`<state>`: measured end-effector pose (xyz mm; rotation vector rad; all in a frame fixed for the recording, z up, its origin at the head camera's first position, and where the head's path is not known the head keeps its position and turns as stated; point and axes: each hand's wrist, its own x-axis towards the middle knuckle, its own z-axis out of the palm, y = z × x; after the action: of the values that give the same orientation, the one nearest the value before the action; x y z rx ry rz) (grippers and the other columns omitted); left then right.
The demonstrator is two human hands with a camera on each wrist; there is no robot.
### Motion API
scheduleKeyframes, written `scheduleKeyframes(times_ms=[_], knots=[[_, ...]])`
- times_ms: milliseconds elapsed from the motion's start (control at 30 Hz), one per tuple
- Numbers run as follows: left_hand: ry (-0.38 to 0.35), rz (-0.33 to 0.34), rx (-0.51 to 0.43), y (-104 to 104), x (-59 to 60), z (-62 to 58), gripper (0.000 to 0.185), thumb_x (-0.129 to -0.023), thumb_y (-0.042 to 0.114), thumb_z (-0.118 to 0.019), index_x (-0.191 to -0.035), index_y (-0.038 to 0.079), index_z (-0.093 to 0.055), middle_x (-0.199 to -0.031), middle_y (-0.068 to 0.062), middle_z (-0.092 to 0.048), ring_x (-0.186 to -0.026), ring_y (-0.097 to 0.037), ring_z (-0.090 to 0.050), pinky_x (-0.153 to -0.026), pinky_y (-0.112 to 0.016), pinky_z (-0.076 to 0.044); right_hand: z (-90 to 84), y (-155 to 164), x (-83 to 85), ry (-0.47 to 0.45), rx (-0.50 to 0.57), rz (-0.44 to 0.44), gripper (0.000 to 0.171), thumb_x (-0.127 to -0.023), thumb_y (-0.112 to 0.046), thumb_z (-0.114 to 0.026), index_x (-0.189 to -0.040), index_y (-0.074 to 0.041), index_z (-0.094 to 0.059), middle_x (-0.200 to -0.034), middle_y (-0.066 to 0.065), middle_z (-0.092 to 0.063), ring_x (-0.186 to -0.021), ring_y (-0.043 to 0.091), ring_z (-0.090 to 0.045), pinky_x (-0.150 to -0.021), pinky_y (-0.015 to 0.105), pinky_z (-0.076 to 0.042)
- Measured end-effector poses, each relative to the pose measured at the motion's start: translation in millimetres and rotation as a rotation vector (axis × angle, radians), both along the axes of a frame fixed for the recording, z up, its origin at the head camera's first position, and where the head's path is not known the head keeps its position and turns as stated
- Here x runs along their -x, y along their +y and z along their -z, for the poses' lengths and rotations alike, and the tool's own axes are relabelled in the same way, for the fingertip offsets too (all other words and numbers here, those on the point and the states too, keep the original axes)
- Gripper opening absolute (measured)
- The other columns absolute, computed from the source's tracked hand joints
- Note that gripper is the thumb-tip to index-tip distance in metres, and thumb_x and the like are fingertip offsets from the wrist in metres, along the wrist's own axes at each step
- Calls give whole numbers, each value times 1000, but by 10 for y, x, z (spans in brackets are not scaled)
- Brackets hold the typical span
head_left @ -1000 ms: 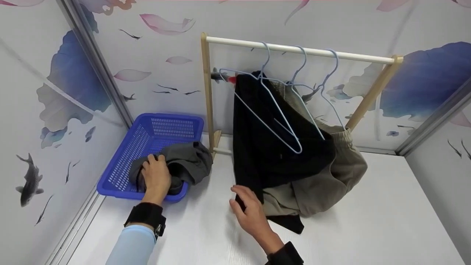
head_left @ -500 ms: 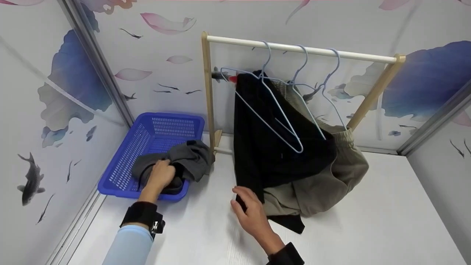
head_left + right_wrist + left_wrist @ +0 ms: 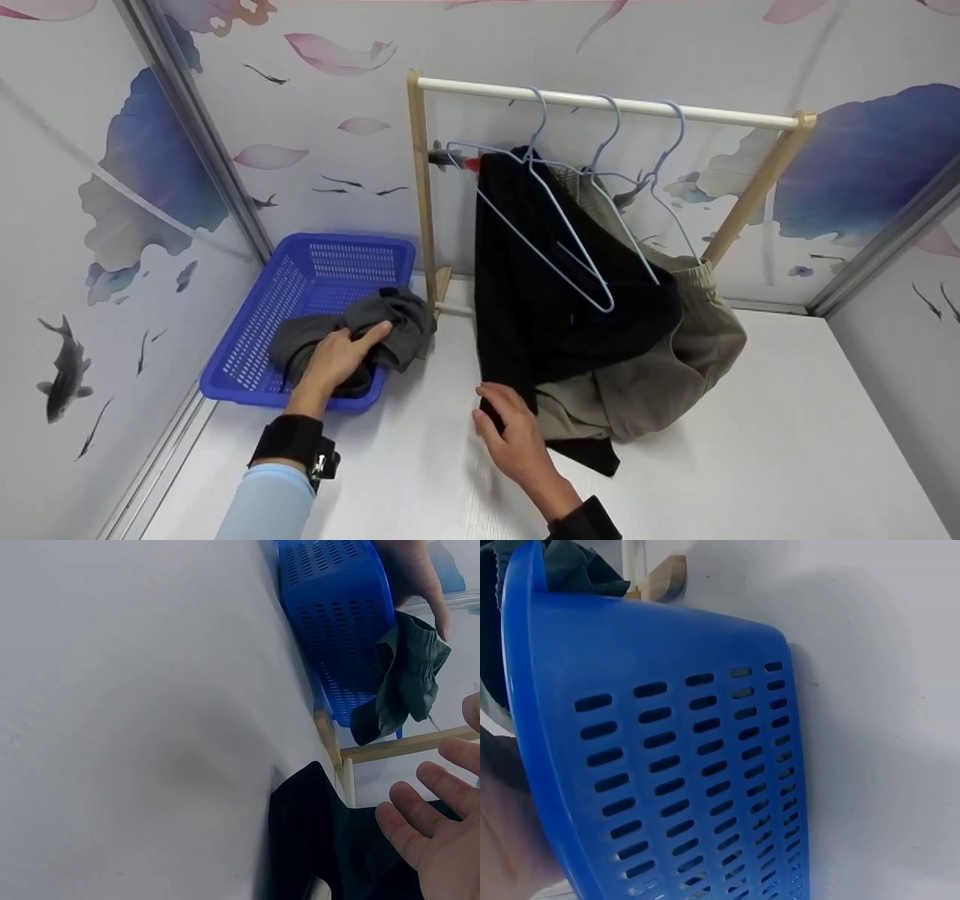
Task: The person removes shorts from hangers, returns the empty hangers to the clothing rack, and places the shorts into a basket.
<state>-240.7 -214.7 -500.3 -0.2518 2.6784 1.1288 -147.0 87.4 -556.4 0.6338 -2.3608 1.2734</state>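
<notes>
In the head view my left hand (image 3: 336, 361) rests on dark grey pants (image 3: 409, 322) bunched in the near right part of a blue basket (image 3: 244, 394). Its thumb is stretched out straight over the cloth; the other fingertips are partly hidden there. The right wrist view shows that thumb beside the elastic waistband (image 3: 424, 634), where the pants hang over the basket's rim. My right hand (image 3: 517, 439) hovers by the lower end of a black garment (image 3: 525, 300), holding nothing, fingers loosely spread. Whether it touches the cloth is unclear.
A wood-and-white rack (image 3: 615, 99) stands against the back wall. Several light blue hangers (image 3: 570, 210) hang from it, bearing the black garment and khaki pants (image 3: 645, 397). The rack's left post (image 3: 421, 187) stands close to the basket. Patterned panels enclose the white table (image 3: 787, 450).
My left hand was curled lower in the pants half a second ago; now its thumb has spread out to the right. The pants shifted slightly rightward earlier. My right hand has stayed nearly still.
</notes>
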Motion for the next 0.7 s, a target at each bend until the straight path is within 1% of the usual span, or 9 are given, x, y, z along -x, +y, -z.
scheduleKeyframes(times_ms=[67, 100, 200, 267, 400, 500, 567, 633, 700], knots=[[-2, 12, 44, 29, 6, 14, 126, -85, 87, -49, -157, -13, -25, -161, -37, -25, -150, -53, -24, -121, -62, -24, -2, 4, -1, -3, -1, 1, 28, -101, -11, -66, -127, -1, -68, -129, 16, -66, -120, 32, -63, -96, 51, -52], [-3, 17, 60, 39, 8, 23, 125, -85, 86, -52, -158, -12, -24, -162, -38, -22, -150, -54, -21, -121, -64, -22, -2, 6, -2, -4, -2, 0, 28, -101, -11, -66, -128, -1, -68, -129, 17, -66, -120, 32, -63, -96, 51, -52], [23, 25, 95, 50, 14, 52, 114, -89, 75, -58, -157, -11, -28, -162, -39, -21, -149, -58, -19, -120, -67, -21, -1, 14, -2, -7, -6, -5, 29, -101, -11, -65, -128, -1, -68, -130, 17, -65, -121, 32, -63, -97, 51, -52], [50, 27, 89, 47, 17, 58, 102, -94, 66, -57, -155, -12, -33, -160, -39, -24, -148, -58, -22, -119, -67, -23, -1, 17, -1, -3, -9, -7, 29, -101, -10, -65, -129, -1, -68, -130, 17, -65, -121, 32, -63, -97, 50, -52], [114, 28, 48, 22, 36, 56, 74, -102, 47, -55, -143, -14, -50, -149, -40, -39, -139, -53, -40, -115, -61, -34, -10, 15, 9, 15, -11, -6, 29, -100, -9, -66, -128, 0, -68, -130, 17, -65, -120, 32, -63, -97, 50, -53], [152, 0, 45, -3, 48, 58, 58, -104, 36, -54, -134, -14, -57, -140, -37, -47, -131, -47, -47, -110, -57, -38, -29, 5, 18, 18, -11, -8, 28, -100, -9, -67, -127, 0, -68, -130, 17, -66, -121, 31, -63, -97, 49, -53], [169, -29, 68, -17, 43, 67, 55, -104, 32, -53, -132, -15, -57, -138, -37, -48, -129, -47, -47, -110, -57, -39, -45, -5, 22, 15, -13, -12, 28, -100, -10, -67, -126, 0, -69, -130, 16, -66, -121, 32, -63, -97, 50, -53], [181, -58, 110, -29, 32, 83, 56, -104, 28, -53, -135, -17, -53, -137, -38, -48, -129, -49, -48, -110, -58, -39, -64, -17, 23, 7, -14, -20, 28, -100, -10, -67, -126, 0, -68, -130, 16, -65, -121, 32, -62, -97, 50, -52], [179, -76, 155, -36, 19, 95, 55, -103, 26, -55, -135, -19, -52, -135, -39, -48, -127, -50, -49, -109, -58, -41, -76, -26, 22, 2, -17, -24, 28, -100, -10, -66, -126, 1, -68, -130, 16, -65, -121, 32, -62, -98, 50, -52]])
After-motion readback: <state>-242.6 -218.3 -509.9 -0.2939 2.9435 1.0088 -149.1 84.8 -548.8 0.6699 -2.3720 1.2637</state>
